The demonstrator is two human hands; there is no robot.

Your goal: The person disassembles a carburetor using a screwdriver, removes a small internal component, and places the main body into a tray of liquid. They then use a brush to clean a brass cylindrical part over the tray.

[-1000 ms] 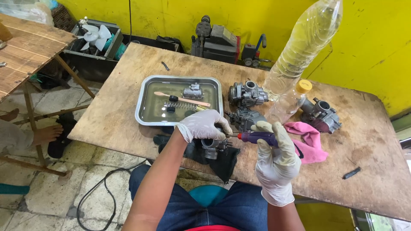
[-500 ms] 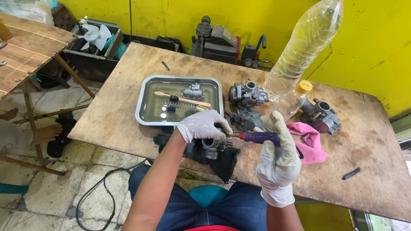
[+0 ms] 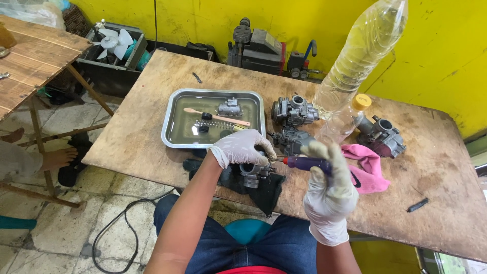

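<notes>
Left hand (image 3: pixel 242 148) clamped on carburetor (image 3: pixel 253 173) at table's (image 3: pixel 152 101) near edge to steady it, right hand (image 3: pixel 328 190) wrapped round screwdriver (image 3: pixel 304 163) aimed in.

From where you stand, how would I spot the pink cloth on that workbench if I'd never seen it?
Start at the wooden workbench and find the tall clear plastic bottle standing at its back. Come toward the person from the grey carburetor beside it, to the pink cloth just past the gloved right hand. It is the only soft, bright pink thing among grey metal parts.
</notes>
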